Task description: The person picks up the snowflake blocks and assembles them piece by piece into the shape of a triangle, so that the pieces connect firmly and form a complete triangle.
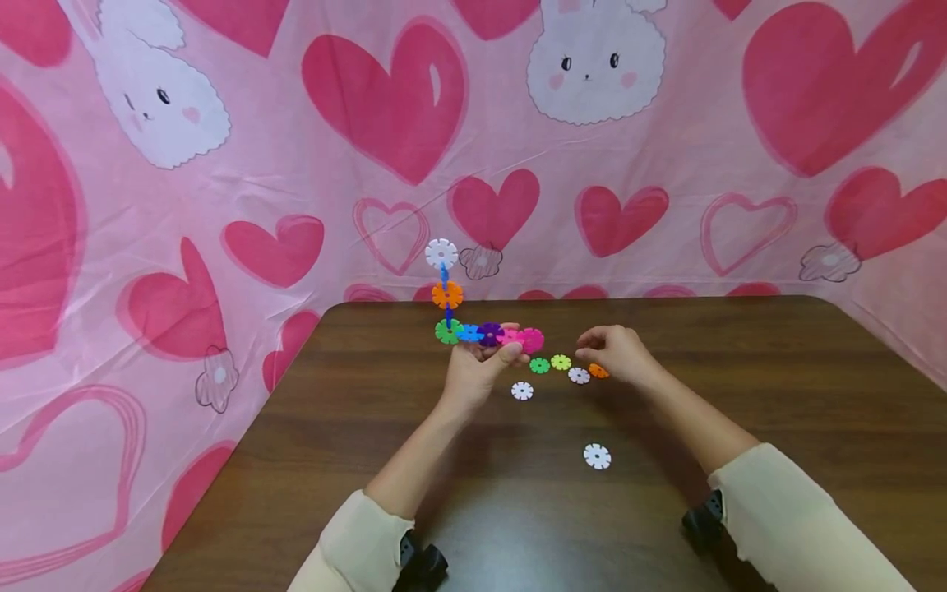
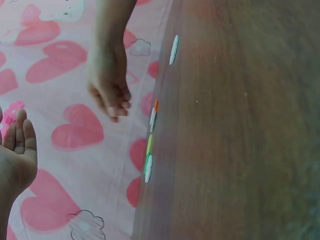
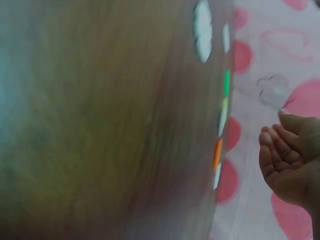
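Observation:
My left hand (image 1: 475, 374) holds one end of a chain of interlocking notched discs (image 1: 489, 334), its thumb at the pink discs. Purple, blue and green discs run leftward from there. At the green one the chain turns upward through dark blue, orange (image 1: 447, 295) and blue to a white disc (image 1: 441, 253) on top. In the left wrist view only some pink discs (image 2: 14, 112) show beside the fingers. Over the table, my right hand (image 1: 620, 352) hovers near a loose orange disc (image 1: 598, 371). Its fingers are loosely bent in the right wrist view, with nothing visible in them.
Loose discs lie on the brown wooden table (image 1: 333, 460): a green (image 1: 539, 365), a yellow (image 1: 561, 362) and a white one (image 1: 579, 376) in a row. Another white disc (image 1: 522, 390) and a nearer one (image 1: 597, 456) lie apart. A pink heart-patterned cloth (image 1: 259, 181) hangs behind.

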Demonstrator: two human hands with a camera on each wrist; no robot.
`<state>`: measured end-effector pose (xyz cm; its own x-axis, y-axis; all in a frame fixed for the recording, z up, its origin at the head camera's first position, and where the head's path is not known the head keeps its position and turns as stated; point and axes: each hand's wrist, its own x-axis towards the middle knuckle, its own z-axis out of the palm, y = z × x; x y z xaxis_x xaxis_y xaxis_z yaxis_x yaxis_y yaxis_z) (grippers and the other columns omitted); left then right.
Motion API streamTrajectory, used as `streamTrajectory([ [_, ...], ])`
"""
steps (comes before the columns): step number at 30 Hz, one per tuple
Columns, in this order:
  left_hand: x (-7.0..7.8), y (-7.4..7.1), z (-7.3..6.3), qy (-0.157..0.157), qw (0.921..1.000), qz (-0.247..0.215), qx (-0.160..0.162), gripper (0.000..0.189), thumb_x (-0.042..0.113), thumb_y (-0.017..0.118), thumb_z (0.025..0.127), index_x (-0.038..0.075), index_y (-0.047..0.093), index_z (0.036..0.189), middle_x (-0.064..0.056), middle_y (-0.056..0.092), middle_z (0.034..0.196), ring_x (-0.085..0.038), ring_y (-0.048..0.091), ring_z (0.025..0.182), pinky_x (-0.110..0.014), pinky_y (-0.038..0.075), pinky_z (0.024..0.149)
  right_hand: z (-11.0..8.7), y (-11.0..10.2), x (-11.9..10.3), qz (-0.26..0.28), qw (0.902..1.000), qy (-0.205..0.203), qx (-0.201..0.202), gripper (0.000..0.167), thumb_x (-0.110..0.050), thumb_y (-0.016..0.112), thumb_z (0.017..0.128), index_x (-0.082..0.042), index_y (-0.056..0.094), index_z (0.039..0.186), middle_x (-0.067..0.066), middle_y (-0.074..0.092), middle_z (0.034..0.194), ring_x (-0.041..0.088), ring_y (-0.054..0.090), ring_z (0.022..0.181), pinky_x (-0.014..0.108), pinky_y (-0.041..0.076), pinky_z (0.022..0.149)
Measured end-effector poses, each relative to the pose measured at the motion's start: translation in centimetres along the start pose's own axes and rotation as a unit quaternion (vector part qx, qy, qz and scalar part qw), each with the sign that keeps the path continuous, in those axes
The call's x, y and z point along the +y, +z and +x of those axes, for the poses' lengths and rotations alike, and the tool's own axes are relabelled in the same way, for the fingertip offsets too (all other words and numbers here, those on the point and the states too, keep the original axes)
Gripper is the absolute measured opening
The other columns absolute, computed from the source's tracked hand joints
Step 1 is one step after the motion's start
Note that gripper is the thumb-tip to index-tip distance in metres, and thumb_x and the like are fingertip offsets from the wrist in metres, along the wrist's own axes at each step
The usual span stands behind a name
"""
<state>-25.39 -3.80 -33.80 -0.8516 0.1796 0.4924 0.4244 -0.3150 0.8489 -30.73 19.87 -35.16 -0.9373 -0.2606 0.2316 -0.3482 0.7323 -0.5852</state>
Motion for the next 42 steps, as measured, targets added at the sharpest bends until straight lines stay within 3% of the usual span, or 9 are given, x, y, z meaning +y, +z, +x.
streamTrajectory([
  [5, -0.1, 0.0, -0.1, -0.006, 1.0, 0.0, -0.001, 0.072, 0.041, 0.069, 0.071, -0.014, 0.054, 0.115, -0.015, 0.069, 0.081, -0.012, 0.067, 0.07, -0.032, 0.052, 0.077, 0.8, 0.0, 1.9, -0.101, 0.9933, -0.006, -0.056, 0.018, -0.011, 0.069, 0.081, 0.004, 0.068, 0.092, 0.009, 0.067, 0.08, 0.022, 0.059, 0.073, 0.037, 0.049, 0.068],
  [11, 0.3, 0.2, -0.1, -0.015, 0.9998, 0.003, -0.011, 0.064, 0.033, 0.069, 0.076, -0.014, 0.053, 0.117, -0.015, 0.068, 0.081, -0.012, 0.067, 0.07, -0.033, 0.052, 0.077, 0.8, -0.1, 2.5, -0.153, 0.9826, 0.021, -0.103, 0.014, -0.012, 0.072, 0.078, 0.001, 0.068, 0.085, 0.006, 0.065, 0.077, 0.027, 0.057, 0.076, 0.041, 0.046, 0.071],
  [20, 0.4, 0.1, -0.1, -0.016, 0.9996, 0.012, -0.017, 0.066, 0.036, 0.068, 0.075, -0.013, 0.053, 0.118, -0.014, 0.069, 0.079, -0.011, 0.067, 0.069, -0.034, 0.052, 0.077, 0.8, 0.3, 2.5, -0.185, 0.9781, 0.029, -0.092, 0.014, -0.01, 0.075, 0.071, -0.002, 0.066, 0.075, 0.008, 0.062, 0.074, 0.03, 0.056, 0.075, 0.042, 0.046, 0.071],
  [30, 0.4, 0.0, -0.1, -0.023, 0.9995, 0.014, -0.017, 0.072, 0.04, 0.069, 0.072, -0.012, 0.053, 0.119, -0.012, 0.069, 0.077, -0.011, 0.067, 0.07, -0.035, 0.052, 0.077, 0.6, 0.4, 2.8, -0.175, 0.9806, 0.043, -0.077, 0.02, -0.014, 0.078, 0.07, -0.001, 0.064, 0.074, 0.007, 0.059, 0.07, 0.031, 0.055, 0.073, 0.042, 0.045, 0.07],
  [38, 0.3, -0.3, -0.1, -0.016, 0.9994, 0.025, -0.017, 0.066, 0.038, 0.067, 0.075, -0.012, 0.054, 0.117, -0.017, 0.068, 0.08, -0.013, 0.067, 0.07, -0.035, 0.052, 0.078, 0.3, 0.5, 2.1, -0.199, 0.9775, 0.048, -0.049, 0.023, -0.014, 0.08, 0.069, -0.004, 0.06, 0.068, 0.006, 0.057, 0.067, 0.03, 0.055, 0.07, 0.045, 0.045, 0.066],
  [42, 0.2, -0.4, 0.0, -0.02, 0.9993, 0.028, -0.015, 0.054, 0.027, 0.065, 0.081, -0.011, 0.054, 0.117, -0.018, 0.068, 0.079, -0.013, 0.067, 0.07, -0.034, 0.052, 0.077, 0.2, 0.5, 2.0, -0.205, 0.9772, 0.04, -0.037, 0.023, -0.012, 0.08, 0.067, -0.004, 0.059, 0.069, 0.007, 0.057, 0.068, 0.03, 0.056, 0.07, 0.046, 0.045, 0.065],
])
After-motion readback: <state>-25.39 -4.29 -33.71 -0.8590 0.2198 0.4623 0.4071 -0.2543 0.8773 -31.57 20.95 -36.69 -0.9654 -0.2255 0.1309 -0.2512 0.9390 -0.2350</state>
